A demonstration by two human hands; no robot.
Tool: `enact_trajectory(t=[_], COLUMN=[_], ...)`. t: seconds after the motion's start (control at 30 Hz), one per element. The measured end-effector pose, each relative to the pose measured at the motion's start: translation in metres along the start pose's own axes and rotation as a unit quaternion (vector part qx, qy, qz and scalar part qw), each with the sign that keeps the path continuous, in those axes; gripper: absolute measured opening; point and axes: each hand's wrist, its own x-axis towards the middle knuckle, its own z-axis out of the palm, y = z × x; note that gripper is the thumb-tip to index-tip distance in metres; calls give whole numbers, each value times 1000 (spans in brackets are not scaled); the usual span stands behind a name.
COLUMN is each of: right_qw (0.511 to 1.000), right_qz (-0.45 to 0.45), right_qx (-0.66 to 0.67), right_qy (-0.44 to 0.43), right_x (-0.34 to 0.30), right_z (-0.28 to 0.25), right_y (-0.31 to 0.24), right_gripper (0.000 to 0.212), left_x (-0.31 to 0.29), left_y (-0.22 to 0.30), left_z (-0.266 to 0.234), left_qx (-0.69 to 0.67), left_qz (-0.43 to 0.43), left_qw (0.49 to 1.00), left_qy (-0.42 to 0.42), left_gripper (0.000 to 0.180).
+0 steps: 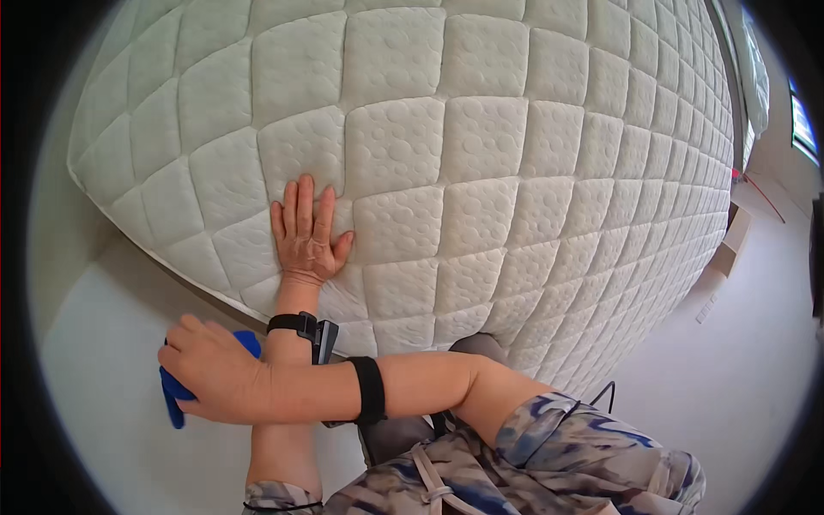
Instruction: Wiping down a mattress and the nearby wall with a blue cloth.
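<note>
A large white quilted mattress [481,137] fills most of the view. My left hand [305,240] lies flat on it near its left front edge, fingers spread and pressing into the padding. Crossing over my left forearm, my right arm reaches to the left, beyond the mattress edge. My right hand [215,369] is closed around a blue cloth [175,403], which shows below the palm and beside the wrist. Much of the cloth is hidden by the hand. Each forearm wears a black strap, and a small dark device sits by the left one.
Pale floor [687,378] shows at both sides of the mattress. A cardboard box [730,242] stands by its right side, near a thin red stick [764,197]. A pale wall is at the far left. One knee [479,345] touches the mattress's near edge.
</note>
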Motion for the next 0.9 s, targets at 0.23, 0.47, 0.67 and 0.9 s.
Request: enact_trajectory(t=[0.23, 0.47, 0.67, 0.9], right_qw=[900, 781, 929, 704], right_qz=[95, 129, 219, 176], right_qx=[-20, -550, -157, -505], right_qy=[425, 267, 252, 467], right_x=[-40, -48, -86, -49], right_z=[-220, -276, -203, -243], right_y=[18, 84, 30, 95], right_gripper=[34, 38, 32, 37], left_x=[2, 5, -3, 12], left_y=[-7, -4, -2, 6], left_z=[-8, -4, -11, -13], left_qx=[-61, -52, -57, -59], left_qz=[8, -16, -20, -6], left_qw=[997, 998, 998, 998], left_qy=[36, 28, 17, 36], left_gripper=[60, 60, 58, 58])
